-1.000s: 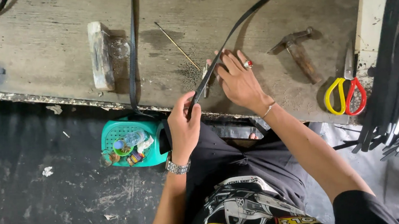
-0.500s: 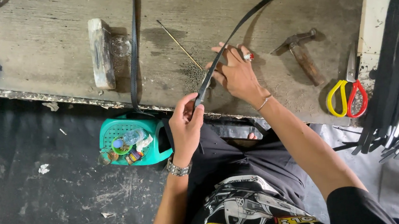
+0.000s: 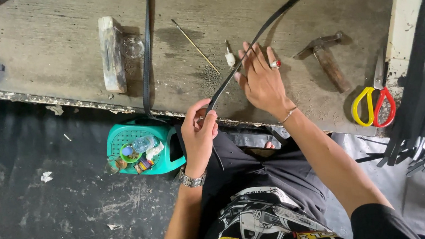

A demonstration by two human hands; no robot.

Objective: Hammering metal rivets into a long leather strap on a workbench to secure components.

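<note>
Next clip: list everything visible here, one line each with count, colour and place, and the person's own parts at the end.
strap: 1, black, from the bench top down to the left hand
second strap: 1, black, hanging over the bench edge
wooden block: 1, pale, bench left
thin stick: 1, tan, bench middle
small tool: 1, whitish, beside the right fingers
hammer: 1, brown handle, bench right
scissors: 1, yellow and red handles, far right
basket: 1, green, under the bench
bundle of strips: black, right edge
left hand: pinching the strap
right hand: flat against the strap
</note>
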